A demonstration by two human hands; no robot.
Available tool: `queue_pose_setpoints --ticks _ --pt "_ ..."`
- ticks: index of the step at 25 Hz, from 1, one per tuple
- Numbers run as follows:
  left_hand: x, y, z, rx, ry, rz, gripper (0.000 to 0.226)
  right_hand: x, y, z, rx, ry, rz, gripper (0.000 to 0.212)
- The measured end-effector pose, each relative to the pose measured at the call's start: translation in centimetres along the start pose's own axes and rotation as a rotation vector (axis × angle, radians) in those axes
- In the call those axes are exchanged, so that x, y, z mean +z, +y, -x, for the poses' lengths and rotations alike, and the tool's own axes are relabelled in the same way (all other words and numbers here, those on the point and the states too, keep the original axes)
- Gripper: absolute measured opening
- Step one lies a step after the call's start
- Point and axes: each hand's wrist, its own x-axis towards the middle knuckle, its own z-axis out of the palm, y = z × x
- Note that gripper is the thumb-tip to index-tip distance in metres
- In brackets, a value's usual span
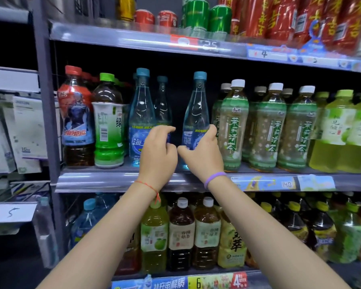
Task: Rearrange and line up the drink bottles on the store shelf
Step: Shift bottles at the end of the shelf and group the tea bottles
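Your right hand [200, 152] has its grip closed around the lower body of a blue-capped water bottle [196, 119], upright at the middle shelf [117, 180] front, beside the jasmine tea bottles [233, 126]. Your left hand [157, 149] hovers with fingers curled, unclosed, before another blue bottle [141, 113].

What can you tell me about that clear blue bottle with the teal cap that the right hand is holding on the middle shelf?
The clear blue plastic bottle with the teal cap stands upright at the front of the middle shelf, with a dark gap on its left and pale green tea bottles with white caps close on its right. It is tall with a slim neck, looks full of clear liquid, and carries a blue label low down. The right hand wraps its lower part.
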Motion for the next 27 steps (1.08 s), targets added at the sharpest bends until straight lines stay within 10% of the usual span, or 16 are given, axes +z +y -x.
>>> queue_pose_setpoints --ticks 4,11,27 --pt "-0.4 -0.9 -0.7 0.025 0.287 -0.372 0.054 0.1 0.0 0.6 -0.099 0.029 0.055 0.101" --pt "-0.4 -1.7 -1.3 -0.277 0.131 -0.445 0.102 0.1 0.1 0.3 -0.1 0.014 -0.017 0.096" --pt "1.6 -1.1 -2.3 -0.322 -0.26 -0.167 0.087 -0.7 1.0 0.1 -0.145 0.008 0.048 0.09"
